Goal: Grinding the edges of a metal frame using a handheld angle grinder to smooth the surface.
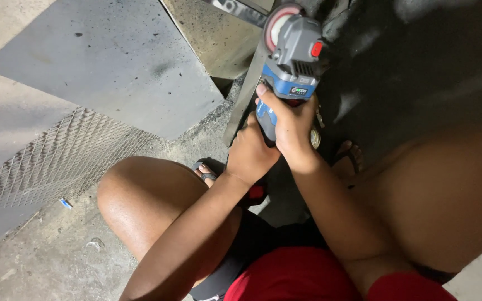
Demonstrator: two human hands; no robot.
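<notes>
An angle grinder (pixel 291 61), grey and blue, is being held out in front of the knees, disc (pixel 277 22) pointing away, right by a metal strip (pixel 246 92). The blue body is being clamped by the right hand (pixel 291 125), thumb laid along the side; the lower handle is being wrapped by the left hand (pixel 249 153), fingers closed. It is being judged heavy-ish, rigid and top-heavy, best gripped on the body, well clear of the disc. Flat steel sheets (pixel 107 61) and a mesh panel (pixel 57 161) are lying on the concrete floor (pixel 46 262) to the left.
</notes>
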